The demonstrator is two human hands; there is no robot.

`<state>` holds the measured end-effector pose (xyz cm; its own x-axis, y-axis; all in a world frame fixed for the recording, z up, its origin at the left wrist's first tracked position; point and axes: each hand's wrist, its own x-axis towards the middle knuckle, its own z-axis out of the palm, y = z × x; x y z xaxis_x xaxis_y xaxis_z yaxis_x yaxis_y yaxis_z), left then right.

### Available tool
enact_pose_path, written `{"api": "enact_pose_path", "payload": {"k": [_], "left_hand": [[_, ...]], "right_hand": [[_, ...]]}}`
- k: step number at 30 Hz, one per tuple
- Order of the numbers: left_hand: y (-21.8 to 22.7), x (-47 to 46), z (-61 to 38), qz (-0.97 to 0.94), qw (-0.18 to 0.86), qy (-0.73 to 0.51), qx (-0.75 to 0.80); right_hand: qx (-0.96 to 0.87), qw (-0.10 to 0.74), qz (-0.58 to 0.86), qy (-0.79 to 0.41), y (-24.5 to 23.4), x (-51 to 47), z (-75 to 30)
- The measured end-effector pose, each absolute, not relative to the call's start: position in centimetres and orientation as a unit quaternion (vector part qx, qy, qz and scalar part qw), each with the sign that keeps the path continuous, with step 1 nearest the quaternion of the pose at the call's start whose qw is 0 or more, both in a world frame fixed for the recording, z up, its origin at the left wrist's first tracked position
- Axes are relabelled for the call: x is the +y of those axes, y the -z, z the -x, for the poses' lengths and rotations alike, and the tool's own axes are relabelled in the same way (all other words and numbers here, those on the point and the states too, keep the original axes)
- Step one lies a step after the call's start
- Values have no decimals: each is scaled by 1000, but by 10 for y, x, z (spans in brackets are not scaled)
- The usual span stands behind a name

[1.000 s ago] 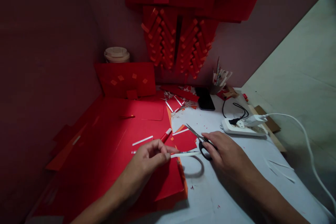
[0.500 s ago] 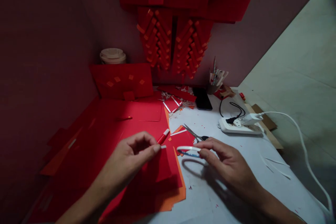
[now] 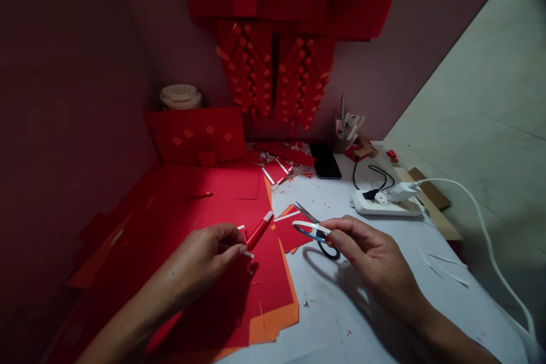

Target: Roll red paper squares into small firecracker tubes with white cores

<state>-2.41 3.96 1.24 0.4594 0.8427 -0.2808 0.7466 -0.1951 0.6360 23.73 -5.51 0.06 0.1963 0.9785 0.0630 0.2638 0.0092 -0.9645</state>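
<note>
My left hand (image 3: pixel 215 250) is closed in a pinch over the red paper (image 3: pixel 273 273), with a short white strip of tape (image 3: pixel 247 254) between thumb and forefinger. Just past its fingertips lies a slim red tube (image 3: pixel 259 230) with a white end. On the right, my right hand (image 3: pixel 367 250) grips a thin roll of tape (image 3: pixel 305 226), white outside and blue inside, by its edge above the white table. Scissors (image 3: pixel 307 213) lie behind the roll, partly hidden by it, beside red paper pieces (image 3: pixel 290 230) with white strips.
A power strip (image 3: pixel 384 205) with plugs and cables sits at the right. Farther back are a black phone (image 3: pixel 326 161), a pen cup (image 3: pixel 345 139) and paper scraps (image 3: pixel 277 168). Red paper decorations (image 3: pixel 251 74) hang on the wall. A decorated red panel (image 3: pixel 196 136) leans at back left.
My left hand has moved left and down with the white strip, away from the roll. My right hand has lifted the tape roll slightly. The view has shifted a little.
</note>
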Motion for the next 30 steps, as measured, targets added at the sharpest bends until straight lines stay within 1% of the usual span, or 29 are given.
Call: {"api": "enact_pose_path", "payload": {"k": [5,10,13,16,19,22,30], "left_hand": [[-20,51,19,-811,251,-77,523],[-33,83,-17,-852,162,-86,491],[-25,115,-47,-863,130,-85,480],[-3,145,-73,-863,101,-84,489],[16,164,-87,-859,82,-88,498],[25,174,-91,-852,80,-90,509],[10,202,-74,-844,118,-105,513]], "right_hand": [[-508,500,591,-377,2,-55,-234],[-532,488,574,-387,7,-56,-229],[-549,488,570,-368,6,-57,-228],[-555,489,573,-352,4,-57,-228],[-558,487,575,-347,4,-55,-229],[-565,490,567,-346,4,-52,-229],[-559,507,559,-344,2,-55,-228]]}}
